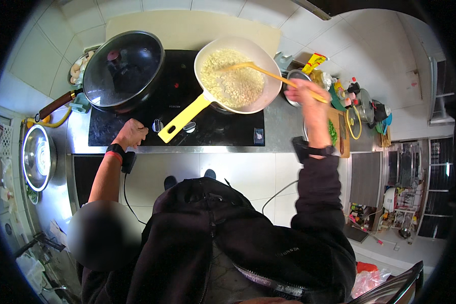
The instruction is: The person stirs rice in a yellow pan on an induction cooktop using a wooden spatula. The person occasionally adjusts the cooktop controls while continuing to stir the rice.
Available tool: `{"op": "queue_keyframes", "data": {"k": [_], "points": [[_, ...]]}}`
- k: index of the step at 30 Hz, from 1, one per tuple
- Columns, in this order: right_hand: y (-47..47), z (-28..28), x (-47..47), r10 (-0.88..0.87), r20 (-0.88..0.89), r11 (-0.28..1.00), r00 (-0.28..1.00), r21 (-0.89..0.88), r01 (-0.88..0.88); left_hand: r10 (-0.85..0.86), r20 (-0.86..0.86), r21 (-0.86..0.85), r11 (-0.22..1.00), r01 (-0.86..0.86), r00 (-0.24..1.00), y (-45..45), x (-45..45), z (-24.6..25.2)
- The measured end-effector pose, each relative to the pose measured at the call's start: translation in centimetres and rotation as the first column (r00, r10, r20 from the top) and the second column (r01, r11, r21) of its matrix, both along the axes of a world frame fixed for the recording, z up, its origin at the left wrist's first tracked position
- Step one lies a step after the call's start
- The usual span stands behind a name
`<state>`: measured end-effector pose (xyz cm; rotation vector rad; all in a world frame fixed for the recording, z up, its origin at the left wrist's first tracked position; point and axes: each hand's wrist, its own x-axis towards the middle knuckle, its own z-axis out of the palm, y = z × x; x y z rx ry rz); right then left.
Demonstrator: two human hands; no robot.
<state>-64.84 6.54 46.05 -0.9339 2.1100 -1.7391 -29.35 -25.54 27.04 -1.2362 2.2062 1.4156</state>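
My right hand [307, 91] grips the handle of a wooden spatula [271, 72]. Its far end lies in finely chopped, pale food [231, 85] inside a cream-coloured frying pan [271, 91]. This pan sits on the right side of a black glass cooktop [228, 133], its yellow handle [184, 117] angled toward me. On the cooktop's front left part, my left hand [131, 133] rests with fingers curled and nothing visible in them. Close beside it is a control knob [157, 125]. Behind that hand stands a dark wok with a glass lid [123, 70].
The wok's wooden handle [55, 105] juts left over the counter. Eggs [78, 70] sit in a bowl behind it. A steel basin [40, 157] stands far left. At right are a metal bowl [296, 76], a cutting board [345, 148] with chopped greens [332, 133] and a knife [342, 129], and several bottles.
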Motion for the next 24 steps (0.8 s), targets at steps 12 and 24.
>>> {"op": "queue_keyframes", "data": {"k": [12, 24], "points": [[0.0, 0.4, -3.3, 0.159, 0.019, 0.975, 0.987, 0.152, -0.160, 0.037, 0.034, -0.027, 0.999, -0.036, 0.999, 0.2, -0.3, 0.4], [0.1, -5.2, 1.3, 0.132, -0.003, 0.991, 0.991, -0.011, -0.132, 0.016, 0.021, -0.007, 1.000, -0.016, 1.000, -0.3, 0.0, -1.0]]}}
